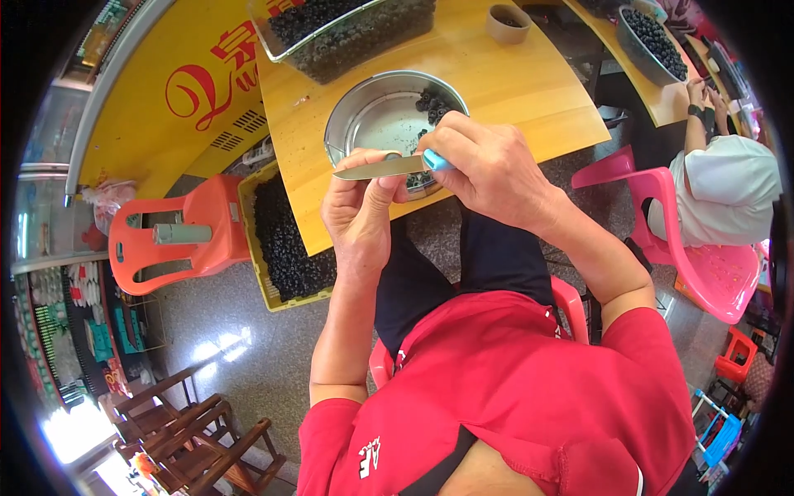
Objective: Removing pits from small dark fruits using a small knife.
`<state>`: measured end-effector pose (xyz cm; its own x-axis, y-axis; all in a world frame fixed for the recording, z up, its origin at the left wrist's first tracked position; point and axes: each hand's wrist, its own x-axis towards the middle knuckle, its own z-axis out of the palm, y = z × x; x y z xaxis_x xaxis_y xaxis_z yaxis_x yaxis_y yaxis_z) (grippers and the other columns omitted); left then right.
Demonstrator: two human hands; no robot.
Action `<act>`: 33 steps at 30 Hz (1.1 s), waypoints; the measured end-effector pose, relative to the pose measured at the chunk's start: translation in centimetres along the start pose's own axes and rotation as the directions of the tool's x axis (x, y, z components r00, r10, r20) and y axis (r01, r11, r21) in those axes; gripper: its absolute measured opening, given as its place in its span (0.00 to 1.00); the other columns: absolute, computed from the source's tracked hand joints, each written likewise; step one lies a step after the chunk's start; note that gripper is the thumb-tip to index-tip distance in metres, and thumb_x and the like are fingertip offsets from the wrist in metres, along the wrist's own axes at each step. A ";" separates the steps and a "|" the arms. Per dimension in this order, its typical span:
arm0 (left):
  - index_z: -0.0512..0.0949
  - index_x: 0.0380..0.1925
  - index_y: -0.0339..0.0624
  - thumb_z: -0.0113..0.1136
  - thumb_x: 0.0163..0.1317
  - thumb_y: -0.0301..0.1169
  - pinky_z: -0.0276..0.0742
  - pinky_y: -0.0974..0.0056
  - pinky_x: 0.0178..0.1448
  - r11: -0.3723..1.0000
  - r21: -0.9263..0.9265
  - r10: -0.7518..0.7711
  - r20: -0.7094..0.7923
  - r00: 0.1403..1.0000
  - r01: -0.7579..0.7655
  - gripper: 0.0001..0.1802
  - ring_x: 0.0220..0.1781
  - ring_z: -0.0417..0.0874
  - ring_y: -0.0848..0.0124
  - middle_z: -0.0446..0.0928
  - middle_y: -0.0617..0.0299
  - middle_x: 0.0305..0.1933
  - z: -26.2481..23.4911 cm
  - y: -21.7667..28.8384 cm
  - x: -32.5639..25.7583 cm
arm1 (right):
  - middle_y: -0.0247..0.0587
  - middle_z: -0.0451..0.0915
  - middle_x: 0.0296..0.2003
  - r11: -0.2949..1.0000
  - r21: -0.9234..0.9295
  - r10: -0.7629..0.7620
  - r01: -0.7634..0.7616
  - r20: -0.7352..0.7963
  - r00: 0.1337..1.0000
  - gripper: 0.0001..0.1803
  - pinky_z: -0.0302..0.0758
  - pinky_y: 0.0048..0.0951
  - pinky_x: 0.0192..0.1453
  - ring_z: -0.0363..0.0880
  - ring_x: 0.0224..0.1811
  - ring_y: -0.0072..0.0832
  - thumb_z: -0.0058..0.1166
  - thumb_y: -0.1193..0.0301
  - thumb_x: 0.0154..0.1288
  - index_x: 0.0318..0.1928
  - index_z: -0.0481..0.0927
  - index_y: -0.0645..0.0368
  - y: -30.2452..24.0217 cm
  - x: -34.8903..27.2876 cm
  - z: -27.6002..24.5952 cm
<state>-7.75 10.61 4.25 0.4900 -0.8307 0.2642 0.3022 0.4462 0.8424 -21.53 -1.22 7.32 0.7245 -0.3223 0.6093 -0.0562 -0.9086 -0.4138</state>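
1. The right hand (pixel 496 169) is closing firmly around the blue handle (pixel 437 160) of a small knife (pixel 405 166).
2. The left hand (pixel 357 217) is holding its thumb and fingertips narrow, near together at the blade; a small dark piece is perhaps sitting between them, but the blade is partly covering this place, so one cannot tell surely.
3. The knife is lying in the air above the near rim of the metal bowl (pixel 376 124), and its tip is pointing toward the person's left.
4. Several dark pieces (pixel 432 106) are resting at the right side of the bowl, which is standing on the wooden table (pixel 529 87).
5. By judgement, the knife is being light and stiff, with a smooth handle that could become slippery when wet; the handle is offering the safe hold, the edge is not.
6. More dark pieces are filling a yellow crate (pixel 299 304) beside the table.
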 end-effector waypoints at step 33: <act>0.76 0.42 0.32 0.59 0.61 0.17 0.73 0.74 0.43 0.970 0.205 0.110 0.110 0.988 -0.130 0.09 0.39 0.75 0.76 0.73 0.61 0.40 -1.5 1.5 -0.7 | 0.28 0.76 0.28 0.457 0.678 0.408 -0.576 0.415 0.813 0.12 0.73 0.19 0.37 0.74 0.33 0.14 0.53 0.66 0.69 0.37 0.78 0.65 -2.2 1.8 0.7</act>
<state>-6.37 12.35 4.61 0.4275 -0.8083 0.4049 0.0613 0.4728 0.8790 -19.63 0.38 8.88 0.8516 -0.5221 0.0458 0.0235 -0.0492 -0.9985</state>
